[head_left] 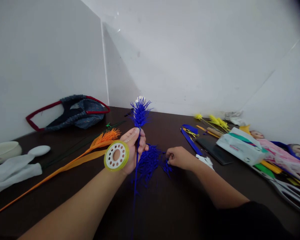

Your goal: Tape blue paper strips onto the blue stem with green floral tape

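Note:
My left hand (131, 141) is closed round the stem of a blue artificial wheat stalk (141, 113), held upright with its bristly head above my fingers. A roll of yellow-green tape (127, 155) rests against the palm and wrist of that hand. Beneath the stalk, a heap of loose blue bristly pieces (148, 160) lies on the dark table. My right hand (181, 158) is at the right side of this heap, fingertips pinched together over a smaller cluster of blue pieces (167, 168). Whether a piece sits between those fingertips is too small to make out.
An orange wheat stalk (87, 151), a white spoon (39, 150) and a denim bag with red handles (80, 111) lie left. To the right are blue strips (190, 138), a black phone-like slab (214, 151), a tissue pack (240, 146), scissors (287, 191) and dolls (275, 141).

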`<state>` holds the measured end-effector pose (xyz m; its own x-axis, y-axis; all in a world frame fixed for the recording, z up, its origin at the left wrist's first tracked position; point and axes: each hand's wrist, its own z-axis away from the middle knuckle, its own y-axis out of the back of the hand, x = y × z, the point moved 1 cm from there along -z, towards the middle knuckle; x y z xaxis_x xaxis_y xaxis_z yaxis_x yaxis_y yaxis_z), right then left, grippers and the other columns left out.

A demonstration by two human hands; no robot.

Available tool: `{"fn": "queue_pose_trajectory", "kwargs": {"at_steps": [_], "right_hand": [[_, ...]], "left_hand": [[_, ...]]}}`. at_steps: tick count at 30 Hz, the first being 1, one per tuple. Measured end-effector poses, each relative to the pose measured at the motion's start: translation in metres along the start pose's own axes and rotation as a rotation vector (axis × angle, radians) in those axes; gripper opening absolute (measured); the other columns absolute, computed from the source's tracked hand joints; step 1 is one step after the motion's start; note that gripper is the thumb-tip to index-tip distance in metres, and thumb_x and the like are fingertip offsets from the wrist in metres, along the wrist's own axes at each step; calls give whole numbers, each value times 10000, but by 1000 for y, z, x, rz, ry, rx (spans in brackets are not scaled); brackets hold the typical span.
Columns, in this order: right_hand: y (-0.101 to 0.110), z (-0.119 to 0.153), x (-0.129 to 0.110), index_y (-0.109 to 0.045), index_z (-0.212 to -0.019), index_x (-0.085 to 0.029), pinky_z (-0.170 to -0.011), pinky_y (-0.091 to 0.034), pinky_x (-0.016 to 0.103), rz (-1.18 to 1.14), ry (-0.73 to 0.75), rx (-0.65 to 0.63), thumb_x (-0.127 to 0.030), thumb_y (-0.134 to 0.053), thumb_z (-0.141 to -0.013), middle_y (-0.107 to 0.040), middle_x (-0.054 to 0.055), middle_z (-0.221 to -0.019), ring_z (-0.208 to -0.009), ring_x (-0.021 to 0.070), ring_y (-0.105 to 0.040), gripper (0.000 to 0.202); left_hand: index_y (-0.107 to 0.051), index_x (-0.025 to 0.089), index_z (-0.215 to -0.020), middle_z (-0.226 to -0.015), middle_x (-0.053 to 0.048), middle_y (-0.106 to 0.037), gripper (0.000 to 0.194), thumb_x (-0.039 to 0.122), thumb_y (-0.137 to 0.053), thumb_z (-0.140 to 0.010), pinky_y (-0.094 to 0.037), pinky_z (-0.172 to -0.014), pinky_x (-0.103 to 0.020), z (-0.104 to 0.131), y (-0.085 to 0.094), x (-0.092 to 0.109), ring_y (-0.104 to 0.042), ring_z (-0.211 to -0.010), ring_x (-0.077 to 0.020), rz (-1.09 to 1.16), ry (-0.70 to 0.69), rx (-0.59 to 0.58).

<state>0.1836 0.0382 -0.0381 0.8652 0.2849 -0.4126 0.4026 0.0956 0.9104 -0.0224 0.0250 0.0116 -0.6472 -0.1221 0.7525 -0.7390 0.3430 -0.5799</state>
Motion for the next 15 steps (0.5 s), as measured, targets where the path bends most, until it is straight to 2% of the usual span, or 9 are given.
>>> {"fn": "queue_pose_trajectory", "kwargs": {"at_steps": [5, 10, 15], "right_hand": [[1, 0, -8, -700, -798, -197, -623, -431, 221, 64, -10, 0, -174, -592, -684, -702, 21, -728, -686, 157, -628, 158], [-3, -3, -11, -708, -775, -192, -648, -414, 251, 156, -58, 37, -66, -532, -642, -706, 53, -744, -717, 186, -624, 254], [-2, -3, -6, -700, -797, -191, -619, -409, 234, 163, -55, 43, -76, -522, -650, -698, 41, -737, -687, 167, -613, 258]], "left_hand": [[-544, 140, -737, -468, 72, -449, 190, 311, -552, -819, -418, -480, -182, 1, -2, 1, -352, -366, -21, 4, 0, 5], [-549, 141, -739, -470, 71, -452, 163, 283, -552, -820, -416, -480, -186, 1, -1, 0, -355, -369, -22, 0, -2, 2], [-551, 141, -736, -466, 71, -448, 168, 290, -561, -814, -416, -480, -187, 0, 1, -1, -352, -369, -24, -2, 1, 9]]}}
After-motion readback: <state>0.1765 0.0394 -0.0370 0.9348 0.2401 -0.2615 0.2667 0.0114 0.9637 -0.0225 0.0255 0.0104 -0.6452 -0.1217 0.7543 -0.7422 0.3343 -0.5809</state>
